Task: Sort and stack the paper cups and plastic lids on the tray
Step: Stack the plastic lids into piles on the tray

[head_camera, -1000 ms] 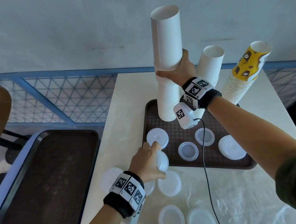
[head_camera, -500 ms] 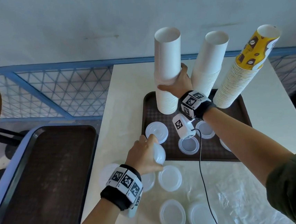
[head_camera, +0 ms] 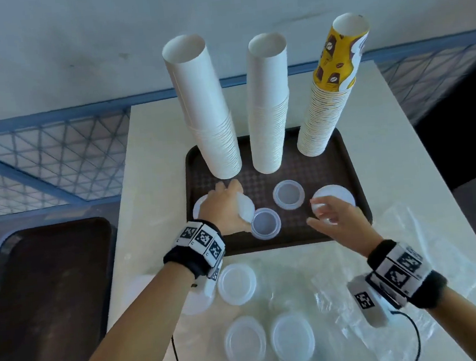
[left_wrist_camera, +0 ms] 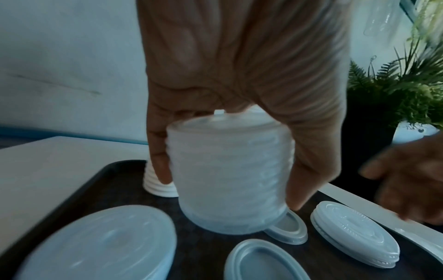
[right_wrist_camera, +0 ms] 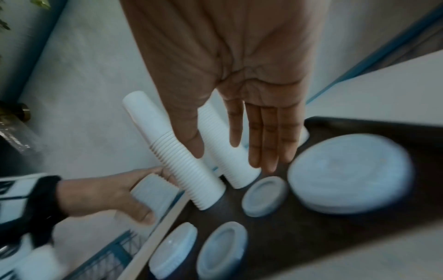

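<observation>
Lids, translucent plastic, round: a nested stack of them (left_wrist_camera: 230,180) is clamped in the left hand (head_camera: 225,207), thumb one side, fingers the other, held tilted over the dark brown tray (head_camera: 357,198) near its front-left part. Stack's lower edge sits just beside an upturned lid (head_camera: 265,223) on the tray; contact cannot be told. A second upturned lid (head_camera: 288,195) lies further back, a white domed lid pile (head_camera: 337,195) to the right, and a flat lid (head_camera: 197,210) partly hidden under the left hand.

Right hand (head_camera: 336,220) hovers over the tray's front-right, fingers straight and apart, holding nothing, partly covering the domed pile.

Obstructions: three tall cup stacks at tray rear, two plain white paper (head_camera: 210,119) (head_camera: 268,113), one yellow-printed (head_camera: 330,90), all leaning.

Surroundings: more loose lids (head_camera: 236,283) on the pale table (head_camera: 153,159) w/ clear plastic wrap (head_camera: 412,251) in front of the tray. Second dark tray (head_camera: 39,301) at left. Blue mesh railing (head_camera: 40,158) behind.
</observation>
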